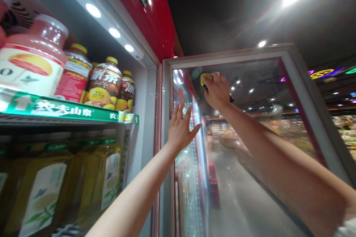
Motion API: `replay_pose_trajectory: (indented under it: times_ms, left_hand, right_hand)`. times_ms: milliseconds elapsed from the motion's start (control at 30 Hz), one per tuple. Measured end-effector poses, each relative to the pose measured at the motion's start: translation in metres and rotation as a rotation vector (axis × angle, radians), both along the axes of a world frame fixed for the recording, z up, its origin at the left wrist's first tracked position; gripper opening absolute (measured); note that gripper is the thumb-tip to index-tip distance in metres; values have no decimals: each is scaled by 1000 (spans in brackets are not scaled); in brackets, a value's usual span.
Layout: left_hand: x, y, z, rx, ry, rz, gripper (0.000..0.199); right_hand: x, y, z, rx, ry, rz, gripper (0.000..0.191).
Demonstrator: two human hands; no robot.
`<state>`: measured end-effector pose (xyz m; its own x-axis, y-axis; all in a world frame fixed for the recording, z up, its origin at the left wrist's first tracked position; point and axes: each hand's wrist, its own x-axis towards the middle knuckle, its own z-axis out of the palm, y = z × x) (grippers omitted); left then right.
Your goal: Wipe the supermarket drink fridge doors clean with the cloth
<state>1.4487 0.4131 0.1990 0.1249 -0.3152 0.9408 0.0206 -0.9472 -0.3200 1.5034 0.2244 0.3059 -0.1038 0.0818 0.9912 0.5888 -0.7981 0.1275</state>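
Observation:
My left hand (180, 127) has its fingers spread and lies flat on or very near the inner glass of the opened fridge door (247, 53), close to the hinge side. Higher up, my right hand (218, 90) is closed around a small yellow and black sponge-like thing (205, 79) at the upper part of the glass. Its yellow end shows past my fingers; the rest is hidden in my grip. Both arms reach up from below. Reflections and a see-through view of the shop mix on the glass.
On the left, the red fridge (144, 11) holds iced tea bottles (103, 83) and a big pink drink bottle (36, 57) above a green shelf strip (69, 110). Tall yellow-green bottles (46, 189) stand below. A shop floor (239, 192) stretches beyond the door.

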Motion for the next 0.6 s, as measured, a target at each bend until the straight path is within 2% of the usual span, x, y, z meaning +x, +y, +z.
replay_pose_trajectory:
  times_ms: [133,200,300,367,400,467,600]
  left_hand:
    - [-3,0,-4,40,-46,47,65]
    - [-6,-1,-6,52,-75,84,60]
    - [-11,-1,-7,54,-79,115,58]
    - [-12,-2,-6,41,-64,115,59]
    - [-13,-2,-5,32,-55,113,61]
    - [-15,-3,-4,20,-37,111,64]
    - [-23,0,-2,7,-27,138,63]
  right_hand:
    - [1,6,-20,-312,-73,52,61]
    - [7,-1,-25,-363,-83,72,60]
    - [13,-5,-13,-155,-7,58,49]
    - [10,4,1,-1,65,49,47]
    - [7,12,6,21,85,49,48]
    - [-3,26,7,-95,56,71,49]
    - [-15,31,-12,-502,-87,168,41]
